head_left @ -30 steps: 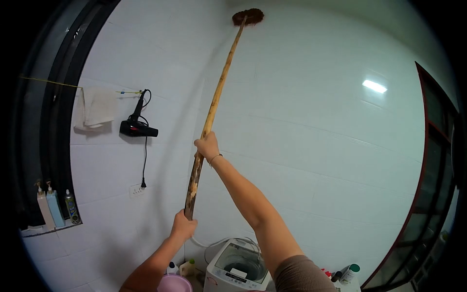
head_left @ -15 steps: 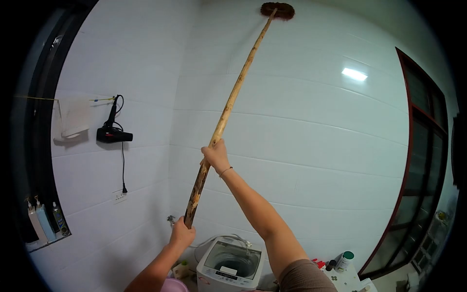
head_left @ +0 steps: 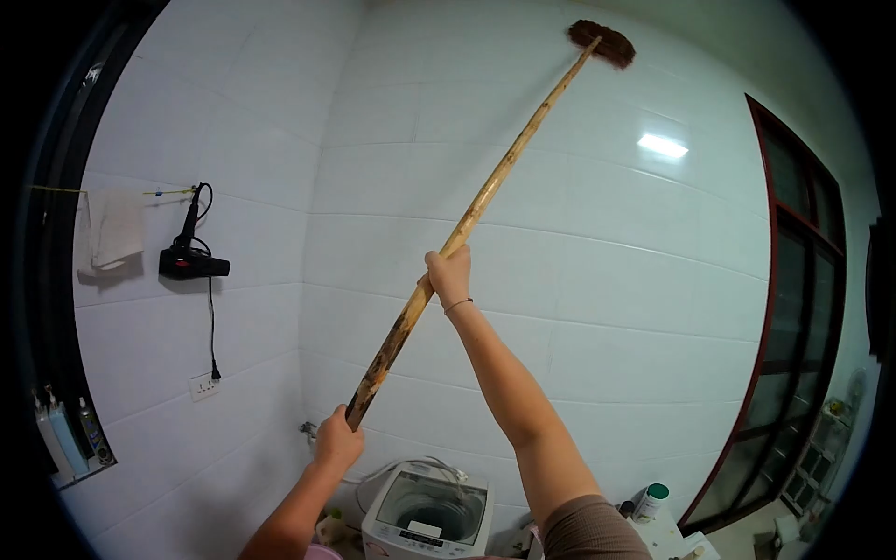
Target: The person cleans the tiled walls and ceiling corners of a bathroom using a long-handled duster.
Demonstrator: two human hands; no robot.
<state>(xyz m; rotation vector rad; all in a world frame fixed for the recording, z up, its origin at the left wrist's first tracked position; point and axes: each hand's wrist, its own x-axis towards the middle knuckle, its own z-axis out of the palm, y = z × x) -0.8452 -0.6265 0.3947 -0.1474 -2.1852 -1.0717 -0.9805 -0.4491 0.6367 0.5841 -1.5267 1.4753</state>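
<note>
hair dryer [head_left: 191, 264] hangs beside a towel [head_left: 116, 229]

White glare [head_left: 664, 146] spots the wall [head_left: 551, 364]; curved edges darken to black.

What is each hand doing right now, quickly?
Left hand: closed, holding the wooden pole at its lower end.
Right hand: closed, holding the same pole farther up.

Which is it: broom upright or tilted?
Tilted, with the brush highest: the handle slants from the left hand at lower left, through the right hand, toward upper right.
</note>
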